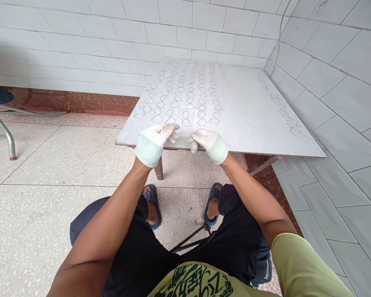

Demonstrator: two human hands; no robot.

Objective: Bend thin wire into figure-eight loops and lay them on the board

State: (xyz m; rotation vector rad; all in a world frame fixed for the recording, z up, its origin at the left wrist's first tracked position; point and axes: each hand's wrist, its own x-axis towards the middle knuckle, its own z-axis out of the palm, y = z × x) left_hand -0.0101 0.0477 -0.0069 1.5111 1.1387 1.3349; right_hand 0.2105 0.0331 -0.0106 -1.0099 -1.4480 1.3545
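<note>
My left hand, in a white glove with a pale green cuff, is over the near edge of a white board. Its fingers are pinched together. Opposite it, a short gap away, my right hand wears a matching glove, fingers also closed. Whatever either hand holds is too thin or hidden to make out. Just beyond the fingers lie rows of thin dark figure-eight outlines, the nearest being a figure-eight loop and another figure-eight loop. They look like bent wire, though I cannot tell for sure.
Thin dark star-like outlines line the board's right side. Tiled walls border it behind and at right. Wooden legs support it. A metal-legged chair stands at left. Between my feet is a dark thin-legged stand.
</note>
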